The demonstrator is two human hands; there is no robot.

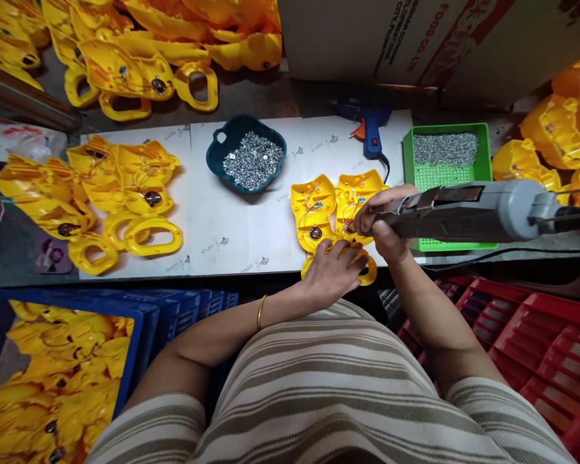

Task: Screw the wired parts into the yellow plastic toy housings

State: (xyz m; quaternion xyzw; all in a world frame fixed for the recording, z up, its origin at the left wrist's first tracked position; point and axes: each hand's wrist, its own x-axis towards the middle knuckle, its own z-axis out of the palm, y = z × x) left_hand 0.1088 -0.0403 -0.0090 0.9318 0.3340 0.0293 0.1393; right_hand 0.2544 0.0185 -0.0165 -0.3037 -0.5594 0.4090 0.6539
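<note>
Two yellow plastic shell halves with wires and small circuit boards, a left one point(313, 209) and a right one point(360, 188), lie side by side, inner sides up, on the white sheet. My left hand point(331, 274) rests palm down over their lower ends and ring-shaped handles, fingers spread and slightly bent. In my right hand point(391, 225) is a grey electric screwdriver point(457, 209), lying nearly level, fingers wrapped round its front end. Its tip, by the round part of the right shell, is hidden by my fingers.
A dark green bowl point(212, 158) and a green basket point(487, 151) hold small metal screws. A blue glue gun point(371, 132) lies behind the shells. More yellow shells point(125, 174) lie at left; a blue crate point(135, 335), red crates point(517, 322) and a carton point(348, 45) surround the bench.
</note>
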